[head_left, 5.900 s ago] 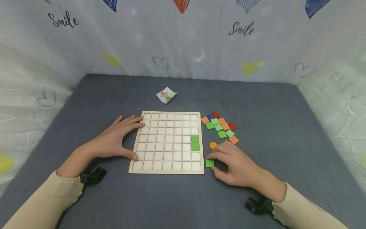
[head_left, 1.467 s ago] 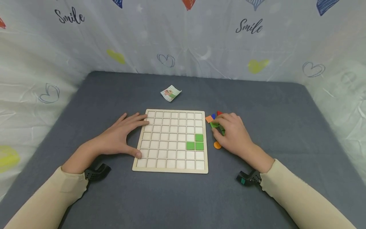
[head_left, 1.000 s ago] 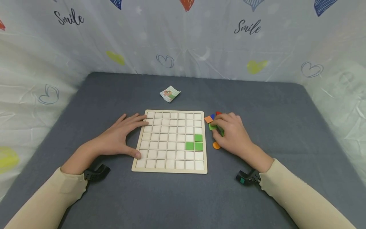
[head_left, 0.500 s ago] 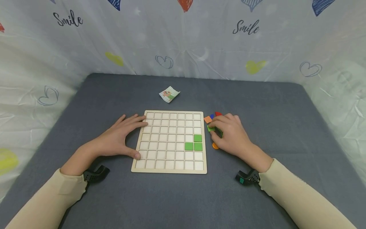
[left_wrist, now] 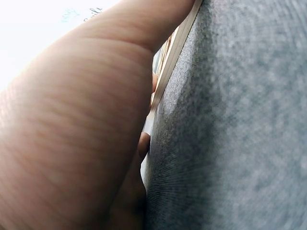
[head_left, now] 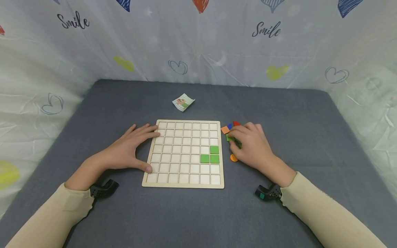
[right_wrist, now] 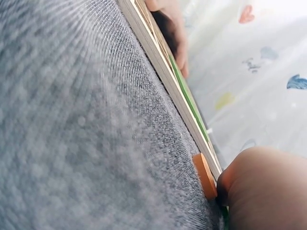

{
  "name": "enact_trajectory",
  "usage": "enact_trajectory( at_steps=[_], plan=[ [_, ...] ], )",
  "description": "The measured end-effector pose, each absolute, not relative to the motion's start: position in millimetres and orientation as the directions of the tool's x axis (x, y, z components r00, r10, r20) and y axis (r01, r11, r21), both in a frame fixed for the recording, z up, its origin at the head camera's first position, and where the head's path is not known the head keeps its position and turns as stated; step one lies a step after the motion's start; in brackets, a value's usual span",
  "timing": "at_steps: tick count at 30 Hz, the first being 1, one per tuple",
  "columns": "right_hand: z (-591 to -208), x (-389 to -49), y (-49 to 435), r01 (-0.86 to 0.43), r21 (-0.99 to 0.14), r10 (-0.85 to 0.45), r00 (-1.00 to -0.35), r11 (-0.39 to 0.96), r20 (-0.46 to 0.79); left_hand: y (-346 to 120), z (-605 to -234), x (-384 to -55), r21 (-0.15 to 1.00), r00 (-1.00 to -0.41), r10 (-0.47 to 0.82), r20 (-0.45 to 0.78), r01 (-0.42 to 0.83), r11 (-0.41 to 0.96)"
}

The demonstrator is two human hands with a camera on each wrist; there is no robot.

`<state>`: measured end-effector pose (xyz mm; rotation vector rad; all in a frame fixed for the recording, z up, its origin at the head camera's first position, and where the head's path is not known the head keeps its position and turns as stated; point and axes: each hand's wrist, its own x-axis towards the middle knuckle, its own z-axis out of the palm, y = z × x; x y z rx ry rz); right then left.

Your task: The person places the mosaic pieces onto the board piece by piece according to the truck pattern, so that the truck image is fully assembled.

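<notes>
A pale wooden grid board (head_left: 184,187) lies on the table; three green square tiles sit in its right-hand cells, such as this green tile (head_left: 214,150). My left hand (head_left: 124,150) rests along the board's left side, fingers spread, with fingertips and thumb on its border. Right of the board, my right hand (head_left: 252,146) pinches another green square tile (head_left: 229,138) between thumb and index finger. It covers most of the loose pieces there. In the right wrist view an orange round piece (right_wrist: 205,176) stands out beside the right hand; the pinched tile is mostly hidden.
An orange square (head_left: 225,130), a blue piece (head_left: 230,126) and a red piece (head_left: 236,123) show beyond the right hand. A small printed pattern card (head_left: 183,102) lies behind the board on the grey cloth (head_left: 130,217). A patterned curtain (head_left: 217,41) hangs behind.
Since the oldest frame a third green tile has come onto the board, and my right hand has moved up to the loose pieces. Lately the pinched tile shifts slightly; the left hand stays.
</notes>
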<state>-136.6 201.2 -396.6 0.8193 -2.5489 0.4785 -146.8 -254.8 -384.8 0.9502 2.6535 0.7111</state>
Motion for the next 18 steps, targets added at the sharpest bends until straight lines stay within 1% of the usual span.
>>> enact_trajectory(
  at_steps=[3, 7, 13, 18],
  plan=[
    [-397.3, -136.4, 200.9, -0.627, -0.180, -0.477, -0.721, 0.758, 0.503, -255.3, -385.1, -146.4, 0.514, -0.761, 0.646, -0.055, 0.533, 0.672],
    [-398.6, -137.2, 201.5, -0.657, -0.200, -0.496, -0.703, 0.727, 0.510, -256.4, -386.9, -146.4, 0.512, -0.762, 0.645, -0.054, 0.533, 0.673],
    [-400.7, -141.1, 205.4, -0.665, -0.273, -0.500, -0.720, 0.695, 0.482, -256.5, -389.9, -146.7, 0.512, -0.763, 0.645, -0.049, 0.535, 0.672],
    [-399.5, -141.7, 204.9, -0.665, -0.268, -0.508, -0.721, 0.697, 0.471, -258.4, -390.5, -148.4, 0.503, -0.763, 0.645, -0.045, 0.540, 0.674]
  ],
)
